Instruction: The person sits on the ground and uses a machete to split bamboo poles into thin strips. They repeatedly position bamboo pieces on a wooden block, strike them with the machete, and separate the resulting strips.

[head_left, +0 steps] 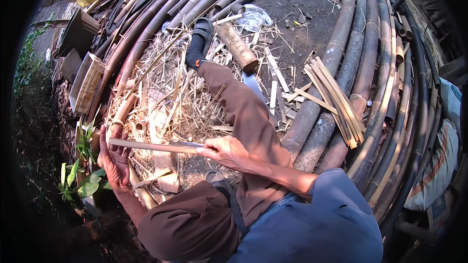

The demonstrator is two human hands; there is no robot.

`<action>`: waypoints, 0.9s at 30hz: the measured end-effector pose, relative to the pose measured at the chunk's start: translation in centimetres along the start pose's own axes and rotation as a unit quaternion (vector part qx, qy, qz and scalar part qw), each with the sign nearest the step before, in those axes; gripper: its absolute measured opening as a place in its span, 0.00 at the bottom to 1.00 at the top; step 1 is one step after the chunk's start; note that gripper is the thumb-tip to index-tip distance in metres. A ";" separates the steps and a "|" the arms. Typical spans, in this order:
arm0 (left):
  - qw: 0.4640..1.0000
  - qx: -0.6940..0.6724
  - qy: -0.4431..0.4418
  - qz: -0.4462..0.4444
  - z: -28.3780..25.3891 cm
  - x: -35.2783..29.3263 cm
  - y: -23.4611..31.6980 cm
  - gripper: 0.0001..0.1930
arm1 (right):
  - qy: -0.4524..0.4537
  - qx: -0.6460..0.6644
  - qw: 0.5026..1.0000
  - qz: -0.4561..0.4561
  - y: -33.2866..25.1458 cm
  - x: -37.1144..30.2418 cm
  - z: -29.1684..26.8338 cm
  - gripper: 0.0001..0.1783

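Bamboo slat [151, 146] lies nearly level at the left of centre of the frame, above ground strewn with pale shavings [170, 100]. Its right end meets the right hand [225, 153], whose fingers are curled tight around it, the thumb laid along the near edge; a narrow metal blade [187, 143] shows along the slat's upper side just beside those fingers, its handle hidden. The left hand [116, 165], at the left of the frame, is open with fingers extended, and the slat's left end crosses in front of them; whether it touches the palm cannot be told. Brown trousers [190, 221] fill the lower middle, one leg stretching up to a dark sandal [204, 29] at upper centre, and a blue shirt [312, 224] covers the lower right. Beside that leg rest a short bamboo section [237, 47] and, just below it, a bluish metal tool [253, 87], partly covered. Right of centre, a sheaf of split bamboo strips [336, 102] leans across long bamboo poles [308, 139], which curve up the right side. Beyond them stands a white sack [431, 170]; a leafy green plant [89, 185] grows at lower left.
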State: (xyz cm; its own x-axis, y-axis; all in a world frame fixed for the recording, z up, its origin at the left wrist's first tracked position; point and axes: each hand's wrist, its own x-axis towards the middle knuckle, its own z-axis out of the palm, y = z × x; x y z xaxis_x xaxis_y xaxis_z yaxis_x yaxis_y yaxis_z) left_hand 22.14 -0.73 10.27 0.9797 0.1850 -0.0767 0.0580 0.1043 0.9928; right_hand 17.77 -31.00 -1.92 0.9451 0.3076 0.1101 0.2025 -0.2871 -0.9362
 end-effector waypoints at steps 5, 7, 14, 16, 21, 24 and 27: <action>0.975 0.099 -0.101 -0.174 1.8 -2.7 -7.8 0.27 | 0.322 -0.184 0.915 0.158 4.2 -7.7 -17.0 0.13; 0.938 0.169 -0.227 -0.200 4.5 -4.7 -12.5 0.22 | 0.385 -0.331 0.838 0.200 8.4 -14.6 -22.9 0.17; 0.763 0.240 -0.509 -0.318 8.4 -11.6 -5.2 0.30 | 0.346 -0.432 0.766 0.328 14.1 -23.9 -27.7 0.20; 0.736 0.270 -0.575 -0.234 8.6 -12.0 -5.3 0.30 | 0.321 -0.487 0.759 0.289 12.8 -22.0 -27.8 0.22; 0.801 0.203 -0.488 -0.281 6.5 -12.3 -4.0 0.29 | 0.272 -0.286 0.914 0.092 4.6 -7.1 -17.3 0.14; 0.840 0.263 -0.430 -0.199 4.4 -10.7 -5.5 0.26 | 0.097 -0.079 0.992 0.032 0.7 0.2 -7.0 0.11; 0.936 0.130 -0.262 -0.198 1.9 -7.2 -12.1 0.19 | -0.080 -0.088 0.993 -0.015 4.1 4.7 3.0 0.08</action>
State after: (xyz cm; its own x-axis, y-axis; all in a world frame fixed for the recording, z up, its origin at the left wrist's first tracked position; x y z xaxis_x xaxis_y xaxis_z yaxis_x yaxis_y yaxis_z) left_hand 14.71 -5.17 -1.03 0.8272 -0.3302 -0.4548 0.4135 -0.1905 0.8904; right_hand 22.24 -28.02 -6.20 0.8881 0.4546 0.0683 0.2843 -0.4265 -0.8586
